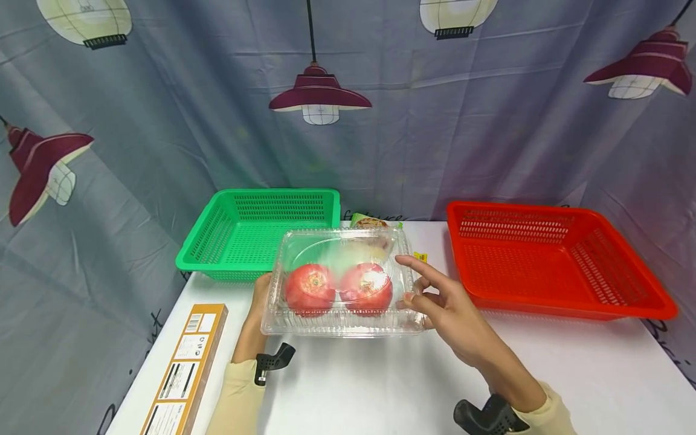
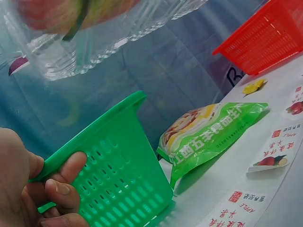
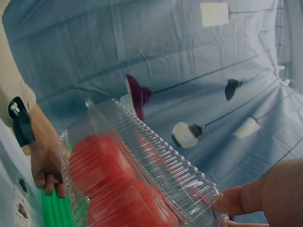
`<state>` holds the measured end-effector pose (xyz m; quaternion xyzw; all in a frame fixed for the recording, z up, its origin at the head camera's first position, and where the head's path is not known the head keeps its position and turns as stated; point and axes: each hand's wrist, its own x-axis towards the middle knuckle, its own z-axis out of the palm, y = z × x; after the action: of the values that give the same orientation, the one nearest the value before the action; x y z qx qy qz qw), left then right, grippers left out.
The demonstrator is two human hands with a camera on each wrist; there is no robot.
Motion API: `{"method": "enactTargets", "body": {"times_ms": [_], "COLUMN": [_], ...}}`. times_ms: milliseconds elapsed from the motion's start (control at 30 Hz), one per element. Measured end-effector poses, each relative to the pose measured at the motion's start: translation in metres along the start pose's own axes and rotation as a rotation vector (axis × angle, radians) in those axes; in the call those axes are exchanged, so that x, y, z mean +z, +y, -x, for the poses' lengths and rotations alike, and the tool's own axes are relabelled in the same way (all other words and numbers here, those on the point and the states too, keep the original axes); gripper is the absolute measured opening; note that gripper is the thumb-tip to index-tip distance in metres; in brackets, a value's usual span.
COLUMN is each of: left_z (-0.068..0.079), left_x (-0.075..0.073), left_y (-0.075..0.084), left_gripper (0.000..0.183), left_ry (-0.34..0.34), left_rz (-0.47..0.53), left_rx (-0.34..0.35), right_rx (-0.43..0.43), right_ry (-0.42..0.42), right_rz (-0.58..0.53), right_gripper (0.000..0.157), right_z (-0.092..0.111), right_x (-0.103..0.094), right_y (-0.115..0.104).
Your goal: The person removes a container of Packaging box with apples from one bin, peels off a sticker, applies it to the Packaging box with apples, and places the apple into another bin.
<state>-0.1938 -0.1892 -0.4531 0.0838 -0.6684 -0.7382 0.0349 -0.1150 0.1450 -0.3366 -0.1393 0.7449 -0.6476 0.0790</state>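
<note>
My right hand (image 1: 459, 314) holds a clear plastic clamshell box (image 1: 342, 328) by its right side, thumb and fingers at the edge. Inside sit two red round fruits (image 1: 310, 291) that look like apples, side by side. The box is raised above the table, its lid over the fruits. Partly hidden behind its left side is my left hand (image 1: 260, 302). In the left wrist view that hand's fingers (image 2: 64, 194) curl around the rim of a green plastic basket (image 2: 118, 165), and the clear box hangs overhead. The right wrist view shows the box (image 3: 163, 151) tilted.
At the back right stands a red basket (image 1: 544, 305). Behind the clear box lie a green snack bag (image 2: 213, 137) and a small yellow packet (image 1: 420, 257). A long orange-and-white carton (image 1: 185, 368) lies along the left edge. Printed paper labels (image 2: 270, 161) are on the white table.
</note>
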Motion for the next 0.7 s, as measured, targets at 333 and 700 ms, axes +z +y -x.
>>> {"method": "enactTargets", "body": {"times_ms": [333, 700], "left_z": [0.003, 0.002], "left_x": [0.004, 0.003], "left_y": [0.007, 0.001], "left_gripper": [0.052, 0.054], "left_ry": [0.005, -0.025], "left_rz": [-0.121, -0.133], "left_rx": [-0.053, -0.081], "right_rx": [0.068, 0.152], "right_ry": [0.020, -0.003], "right_rz": [0.026, 0.003], "right_gripper": [0.055, 0.057], "right_z": [0.030, 0.049], "right_x": [-0.001, -0.008], "right_y": [0.003, 0.022]}}
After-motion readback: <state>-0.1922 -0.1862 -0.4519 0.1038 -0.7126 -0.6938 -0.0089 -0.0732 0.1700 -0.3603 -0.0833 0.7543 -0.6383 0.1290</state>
